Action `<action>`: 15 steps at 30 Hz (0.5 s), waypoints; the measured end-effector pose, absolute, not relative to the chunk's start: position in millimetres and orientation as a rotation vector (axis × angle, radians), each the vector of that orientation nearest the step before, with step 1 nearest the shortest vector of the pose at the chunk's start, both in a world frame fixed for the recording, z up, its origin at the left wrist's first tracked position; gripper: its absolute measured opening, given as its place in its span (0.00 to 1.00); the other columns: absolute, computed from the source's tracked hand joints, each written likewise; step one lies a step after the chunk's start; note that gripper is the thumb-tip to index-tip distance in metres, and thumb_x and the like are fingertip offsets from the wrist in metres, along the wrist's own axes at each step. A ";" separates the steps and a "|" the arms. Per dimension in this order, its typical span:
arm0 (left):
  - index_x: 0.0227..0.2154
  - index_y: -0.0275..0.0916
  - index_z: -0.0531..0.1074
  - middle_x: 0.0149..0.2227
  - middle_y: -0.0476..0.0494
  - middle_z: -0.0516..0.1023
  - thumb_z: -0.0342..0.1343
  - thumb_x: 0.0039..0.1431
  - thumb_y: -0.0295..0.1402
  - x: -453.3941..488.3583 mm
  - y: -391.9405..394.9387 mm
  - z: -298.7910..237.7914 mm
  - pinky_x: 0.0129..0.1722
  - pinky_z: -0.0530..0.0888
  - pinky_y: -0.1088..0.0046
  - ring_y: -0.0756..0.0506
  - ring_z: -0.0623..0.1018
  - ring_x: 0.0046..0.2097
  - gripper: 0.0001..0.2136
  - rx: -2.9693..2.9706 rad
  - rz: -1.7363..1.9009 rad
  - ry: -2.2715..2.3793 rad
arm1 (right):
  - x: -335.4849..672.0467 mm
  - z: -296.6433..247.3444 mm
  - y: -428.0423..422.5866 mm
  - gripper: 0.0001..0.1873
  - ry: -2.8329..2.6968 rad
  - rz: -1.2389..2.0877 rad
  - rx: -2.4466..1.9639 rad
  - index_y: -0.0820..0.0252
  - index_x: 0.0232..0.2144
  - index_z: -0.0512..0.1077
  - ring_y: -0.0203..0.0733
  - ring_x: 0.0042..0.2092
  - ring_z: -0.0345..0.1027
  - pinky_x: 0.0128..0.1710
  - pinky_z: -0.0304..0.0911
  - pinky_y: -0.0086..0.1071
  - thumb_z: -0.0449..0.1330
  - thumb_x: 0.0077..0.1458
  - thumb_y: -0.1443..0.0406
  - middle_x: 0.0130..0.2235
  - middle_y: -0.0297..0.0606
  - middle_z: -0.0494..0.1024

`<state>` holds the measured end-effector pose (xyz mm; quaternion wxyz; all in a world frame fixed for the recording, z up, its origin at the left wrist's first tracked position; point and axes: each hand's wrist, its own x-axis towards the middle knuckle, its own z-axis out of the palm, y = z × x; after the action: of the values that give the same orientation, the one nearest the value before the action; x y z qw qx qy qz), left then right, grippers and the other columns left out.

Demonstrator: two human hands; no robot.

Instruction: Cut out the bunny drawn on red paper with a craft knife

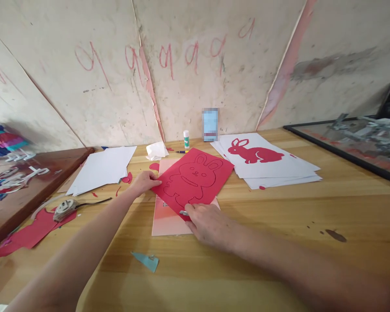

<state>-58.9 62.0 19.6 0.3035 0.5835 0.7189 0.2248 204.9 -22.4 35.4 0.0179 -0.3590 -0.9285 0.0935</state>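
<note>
A sheet of red paper [204,186] lies tilted on a pink pad [172,223], with a rabbit drawn on it in dark lines. My left hand [144,183] pinches its left corner between thumb and fingers. At the lower corner of the sheet, my right hand [209,223] is closed around a small silver tool [183,212]. Only its tip shows beyond the fingers, so its kind is unclear. To the right, a cut-out red rabbit [260,154] rests on white sheets [289,167].
A glue stick [186,139], a pen [182,152], a crumpled tissue [156,151] and a phone [210,125] are near the wall. On the left are white paper [100,169], a tape measure [65,209] and red scraps [30,232]. A teal scrap [147,261] lies in front.
</note>
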 end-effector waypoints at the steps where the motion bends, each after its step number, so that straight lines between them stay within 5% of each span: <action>1: 0.44 0.33 0.70 0.43 0.43 0.73 0.57 0.60 0.38 -58.2 61.1 21.2 0.40 0.74 0.65 0.44 0.75 0.42 0.14 1.515 0.623 1.895 | 205.9 35.9 -22.2 0.08 -2.882 0.295 -1.111 0.63 0.38 0.66 0.44 0.34 0.71 0.26 0.48 0.34 0.50 0.57 0.67 0.35 0.43 0.77; 5: 0.36 0.33 0.72 0.26 0.51 0.73 0.67 0.43 0.36 -57.3 51.9 30.7 0.25 0.66 0.77 0.49 0.73 0.29 0.18 1.364 0.742 1.815 | 207.0 33.8 -22.6 0.10 -2.856 0.263 -1.119 0.63 0.37 0.66 0.45 0.34 0.70 0.27 0.50 0.34 0.53 0.58 0.61 0.33 0.42 0.76; 15: 0.23 0.35 0.67 0.19 0.53 0.69 0.70 0.29 0.40 -51.6 16.2 33.2 0.16 0.48 0.80 0.56 0.63 0.19 0.20 1.048 0.826 1.576 | 200.5 24.1 -28.4 0.16 -2.770 -0.111 -1.065 0.63 0.38 0.66 0.46 0.36 0.68 0.25 0.49 0.33 0.54 0.58 0.55 0.33 0.42 0.74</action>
<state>-51.6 16.2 33.2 0.5127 0.4359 0.6551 0.3435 200.5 -28.4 24.1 0.0860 -0.3573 -0.9293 -0.0372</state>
